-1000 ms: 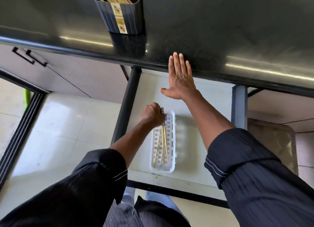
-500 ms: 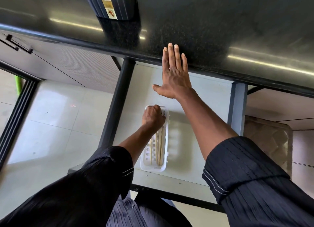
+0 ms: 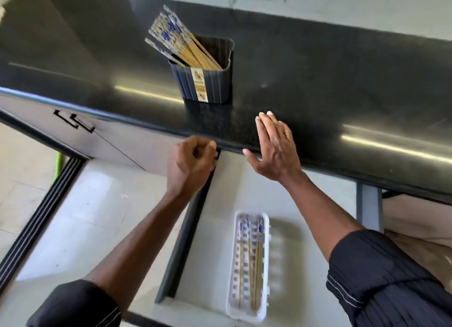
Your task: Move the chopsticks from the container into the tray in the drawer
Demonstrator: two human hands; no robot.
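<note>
Chopsticks (image 3: 249, 263) already lie in the white slotted plastic tray (image 3: 263, 273) at the near end of the open drawer (image 3: 215, 241), a few of them, lengthwise, patterned ends away from the person. Farther in, the left hand (image 3: 189, 164) is curled into a loose fist with nothing in it, above the drawer's dark left rail. The right hand (image 3: 277, 147) lies flat and open on the edge of the glossy black tabletop (image 3: 342, 87), holding nothing. Beyond both, the ribbed dark container (image 3: 210, 82) stands on the tabletop, with the remaining bamboo sticks leaning up and left. It sits up and slightly right of the left hand, which looks the nearer one for the next reach.
</note>
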